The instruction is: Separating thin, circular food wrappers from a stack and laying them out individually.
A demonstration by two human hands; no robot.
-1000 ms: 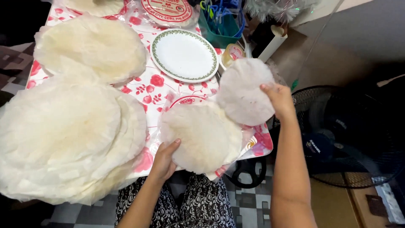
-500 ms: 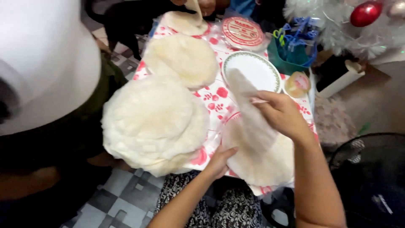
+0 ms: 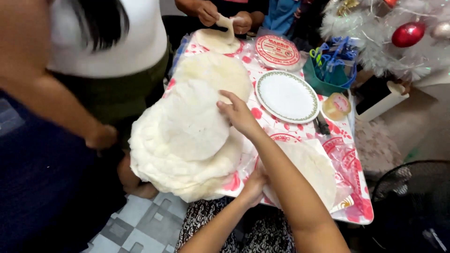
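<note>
Since half a second ago the right hand [image 3: 239,115] has carried the thin round wrapper sheet [image 3: 194,122] leftward, away from the near stack, and now lays it flat on top of the big pile of sheets [image 3: 187,173] at the left side of the table [image 3: 349,206]. The right fingers [image 3: 225,107] pinch the sheet's right rim, thumb under and fingertips on top, so they are narrow and holding it. The left hand [image 3: 253,187] has stayed low at the near table edge, its fingers pressed on the edge of the small stack of sheets [image 3: 311,171] lying on clear plastic; how far they curl under I cannot tell.

Beyond the big pile sits another pile of sheets [image 3: 218,72], and to its right an empty white plate with a green rim [image 3: 287,96]. Farther back, another person's hands [image 3: 225,16] peel a sheet off a far stack [image 3: 215,42]. A teal basket [image 3: 328,75] stands near the plate, and a second person in a white top [image 3: 108,37] stands at the left.
</note>
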